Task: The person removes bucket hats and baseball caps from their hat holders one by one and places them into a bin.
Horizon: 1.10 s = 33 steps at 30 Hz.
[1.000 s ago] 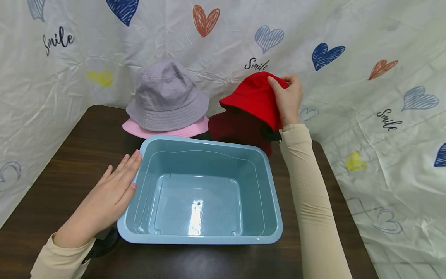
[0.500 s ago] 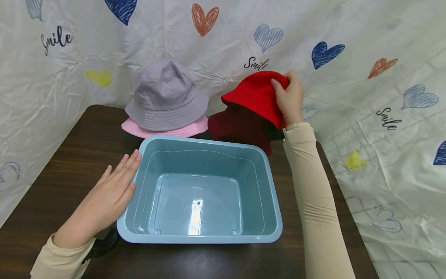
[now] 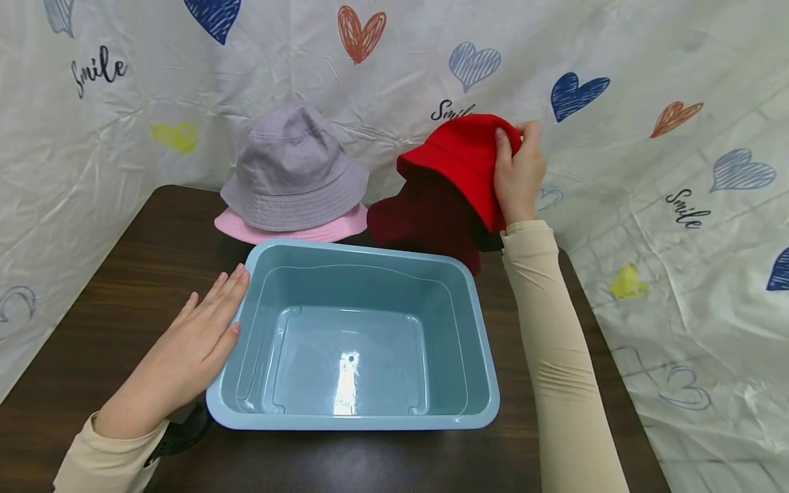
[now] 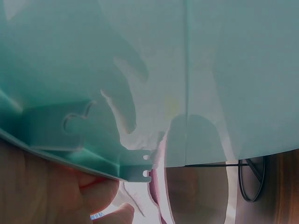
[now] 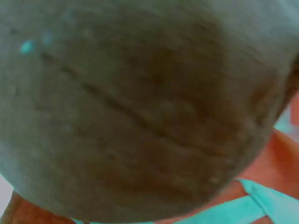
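Observation:
A red bucket hat [image 3: 461,159] hangs tilted at the back right, its crown pinched between the thumb and fingers of my right hand [image 3: 520,168]. Below it is a dark red hat [image 3: 425,219], partly covered by the red one in the head view. My left hand [image 3: 188,346] lies with straight fingers along the left rim of a light blue plastic tub [image 3: 351,423]. In the left wrist view the tub's wall [image 4: 154,84] fills most of the picture, with fingers [image 4: 100,193] at its rim. The right wrist view is mostly blurred brown, with some orange-red fabric at the edge.
A grey-lilac bucket hat [image 3: 296,174] sits on a pink hat [image 3: 237,229] at the back left, behind the tub. All stand on a dark wooden table [image 3: 148,267]. A white curtain [image 3: 401,68] with printed hearts hangs close behind the table and along its right side.
My right hand has moved up and slightly right, raising the red hat with it, so more of the dark red hat shows. The left hand and tub have hardly moved.

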Tool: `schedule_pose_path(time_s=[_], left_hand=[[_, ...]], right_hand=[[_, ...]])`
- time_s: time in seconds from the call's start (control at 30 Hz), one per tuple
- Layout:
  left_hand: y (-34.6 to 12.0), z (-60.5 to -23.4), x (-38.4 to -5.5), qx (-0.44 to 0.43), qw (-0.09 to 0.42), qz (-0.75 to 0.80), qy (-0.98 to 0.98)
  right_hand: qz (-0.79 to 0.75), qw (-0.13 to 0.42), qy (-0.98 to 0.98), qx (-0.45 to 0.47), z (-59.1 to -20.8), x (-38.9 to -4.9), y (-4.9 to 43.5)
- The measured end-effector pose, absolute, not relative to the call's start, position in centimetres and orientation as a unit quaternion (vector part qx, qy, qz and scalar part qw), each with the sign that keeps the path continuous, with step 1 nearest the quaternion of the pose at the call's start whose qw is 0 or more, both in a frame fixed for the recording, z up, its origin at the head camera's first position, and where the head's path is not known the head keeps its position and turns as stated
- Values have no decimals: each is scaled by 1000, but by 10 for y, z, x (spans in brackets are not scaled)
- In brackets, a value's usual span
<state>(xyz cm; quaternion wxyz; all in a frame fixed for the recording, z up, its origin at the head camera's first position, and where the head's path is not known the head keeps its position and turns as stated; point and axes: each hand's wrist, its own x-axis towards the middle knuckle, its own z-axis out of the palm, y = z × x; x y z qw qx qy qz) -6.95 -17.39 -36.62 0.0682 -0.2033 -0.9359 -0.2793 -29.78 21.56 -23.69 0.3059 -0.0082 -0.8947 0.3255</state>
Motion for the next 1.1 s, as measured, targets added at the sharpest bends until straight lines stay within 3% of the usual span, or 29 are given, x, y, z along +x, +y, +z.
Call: schedule_pose_path(time_s=[0.13, 0.4, 0.5, 0.8, 1.1], left_hand=[[-174, -366, -69, -203, 68, -279, -936], [-174, -365, -69, -203, 67, -284, -935], [-174, -366, -69, -204, 68, -285, -934], [-174, -367, -69, -207, 69, -283, -934], [-174, -366, -69, -203, 65, -283, -935]], right_hand=[[352, 249, -902, 7, -234, -292, 218], [459, 5, -885, 76, -216, -279, 225], [455, -34, -885, 95, -214, -278, 228], [345, -26, -931, 117, -217, -280, 223], [278, 118, -945, 122, -219, -273, 217]])
